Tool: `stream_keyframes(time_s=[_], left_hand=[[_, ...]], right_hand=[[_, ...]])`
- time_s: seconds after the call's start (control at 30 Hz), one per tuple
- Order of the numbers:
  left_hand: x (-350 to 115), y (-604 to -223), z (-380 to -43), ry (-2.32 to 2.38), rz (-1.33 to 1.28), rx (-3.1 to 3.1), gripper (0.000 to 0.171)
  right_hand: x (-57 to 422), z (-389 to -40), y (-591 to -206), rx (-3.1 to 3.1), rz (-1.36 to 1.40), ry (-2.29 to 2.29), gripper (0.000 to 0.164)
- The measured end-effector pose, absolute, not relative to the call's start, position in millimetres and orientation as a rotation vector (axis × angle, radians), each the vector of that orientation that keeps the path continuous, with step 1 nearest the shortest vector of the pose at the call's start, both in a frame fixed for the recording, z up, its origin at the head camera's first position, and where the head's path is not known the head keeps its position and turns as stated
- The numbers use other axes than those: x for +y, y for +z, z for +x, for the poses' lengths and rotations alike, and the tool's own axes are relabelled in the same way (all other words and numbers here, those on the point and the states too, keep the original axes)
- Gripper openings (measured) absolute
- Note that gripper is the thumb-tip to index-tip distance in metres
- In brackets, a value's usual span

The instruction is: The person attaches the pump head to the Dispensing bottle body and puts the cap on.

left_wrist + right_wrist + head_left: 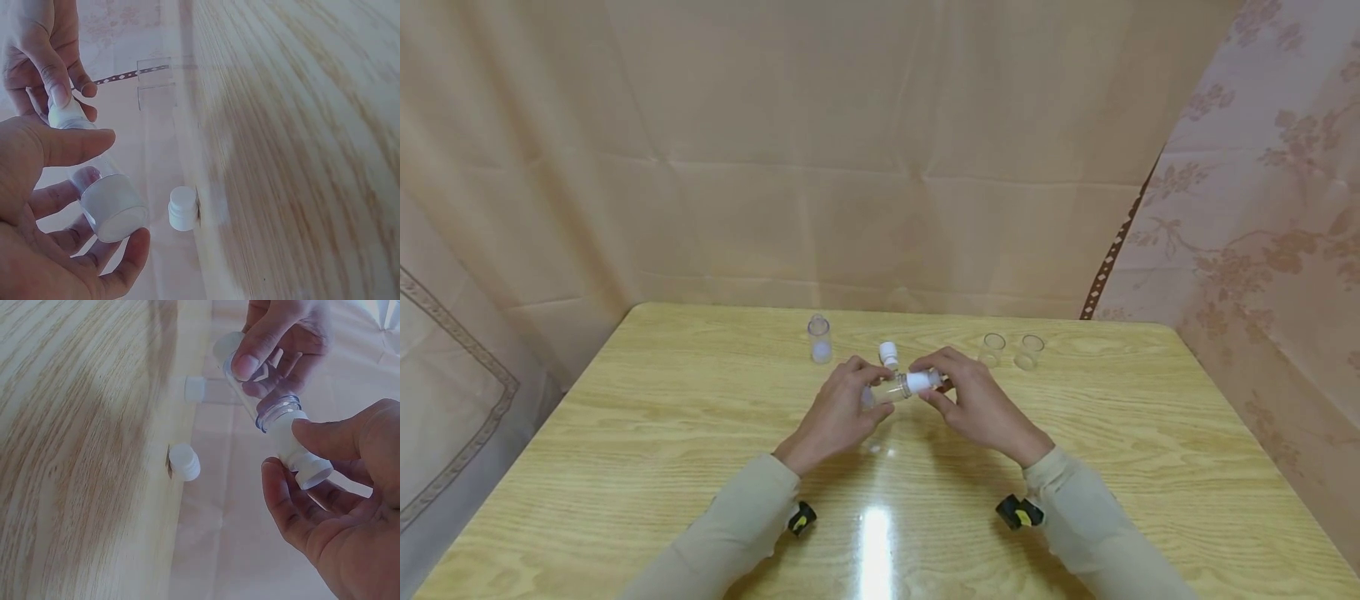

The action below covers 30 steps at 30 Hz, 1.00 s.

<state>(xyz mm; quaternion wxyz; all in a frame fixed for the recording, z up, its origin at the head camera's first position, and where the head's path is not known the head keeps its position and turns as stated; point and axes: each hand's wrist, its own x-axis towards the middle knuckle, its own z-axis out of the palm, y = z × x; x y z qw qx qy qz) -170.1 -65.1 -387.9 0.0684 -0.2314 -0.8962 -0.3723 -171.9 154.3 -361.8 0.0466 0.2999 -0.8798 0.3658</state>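
My left hand point(841, 410) holds a clear bottle point(889, 391) tilted above the table, thumb on one side and fingers on the other. Its white base point(114, 206) faces the left wrist camera. At the bottle's ridged neck point(279, 412), my right hand point(976, 402) pinches a white pump top point(289, 439) between thumb and fingers. This stepped piece lies in line with the bottle, right at the neck's rim. A second white pump top point(888, 353) stands on the table just beyond the hands.
Another clear bottle point(820, 340) with a white bottom stands at the back left of the wooden table point(662, 433). Two clear cups point(992, 350) are side by side at the back right. Curtains point(865, 167) hang behind the table.
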Motion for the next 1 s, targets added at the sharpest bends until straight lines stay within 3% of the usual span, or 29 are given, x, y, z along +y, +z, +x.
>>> stream_keyframes(time_s=[1.0], left_hand=[[-66.3, -389.0, -171.0, -1.050, -0.763, -2.699, 0.036]], right_hand=[[157.9, -175.0, -364.9, -2.712, 0.918, 1.152, 0.025]])
